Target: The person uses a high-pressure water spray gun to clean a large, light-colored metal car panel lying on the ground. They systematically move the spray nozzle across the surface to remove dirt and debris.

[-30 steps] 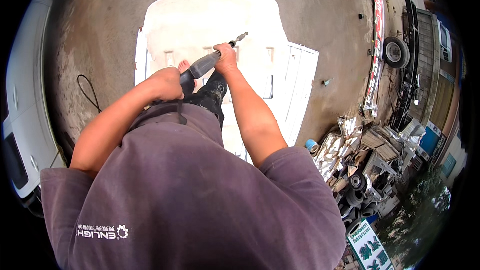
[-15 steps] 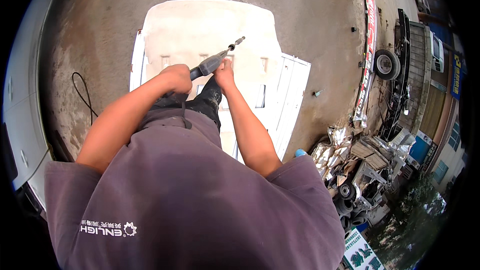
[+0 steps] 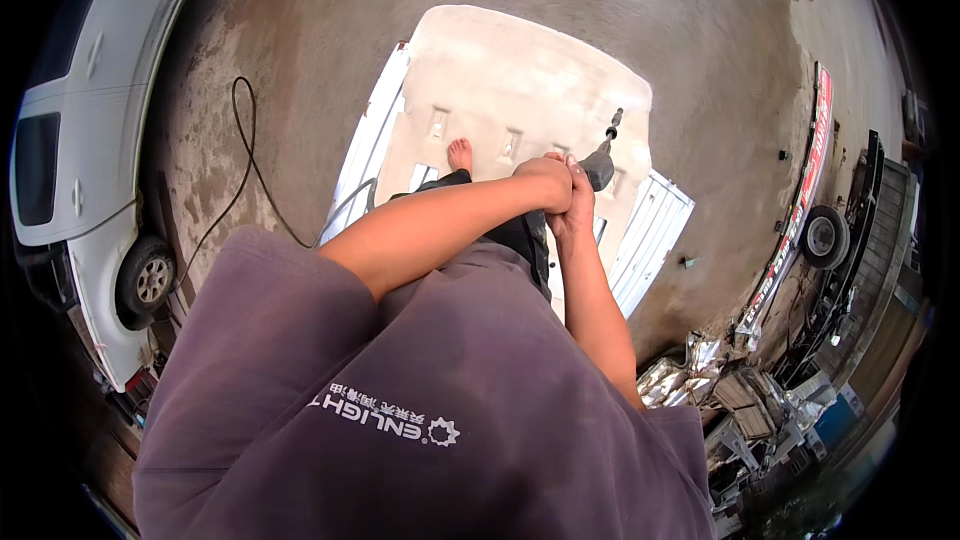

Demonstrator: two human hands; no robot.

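Note:
My left hand (image 3: 543, 181) and my right hand (image 3: 578, 204) are closed together around the rear of a grey spray gun (image 3: 601, 166). Its short metal lance points away from me, up and slightly right. The grip and trigger are hidden by my fingers. Beneath the gun lies a large beige moulded panel (image 3: 520, 70) with a row of slotted recesses. White ribbed sheets (image 3: 650, 215) stick out from under it on both sides. I see no spray at the tip.
A bare foot (image 3: 459, 154) rests on the panel. A dark hose (image 3: 252, 155) loops over the wet concrete on the left, beside a white vehicle (image 3: 105, 160). To the right are a long red-and-white board (image 3: 800, 210), a wheel (image 3: 824, 237) and a scrap heap (image 3: 745, 405).
My view has turned, shifting the panel right in the picture. My hands have come together, where the right one was farther forward near the lance. The gun now points more steeply up the picture.

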